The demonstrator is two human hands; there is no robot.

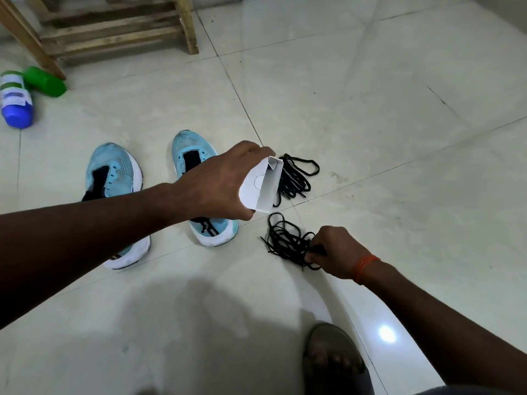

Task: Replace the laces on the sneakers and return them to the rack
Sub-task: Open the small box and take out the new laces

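Note:
Two light-blue sneakers with white soles stand side by side on the tiled floor, the left sneaker and the right sneaker, both without laces in their eyelets. My left hand reaches over the right sneaker and holds a white paper sleeve. A bundle of black laces lies on the floor just past the sleeve. My right hand pinches a second bundle of black laces resting on the floor nearer to me.
A wooden shoe rack stands at the far left. A blue-and-white bottle and a green container lie on the floor beside it. My sandalled foot is at the bottom.

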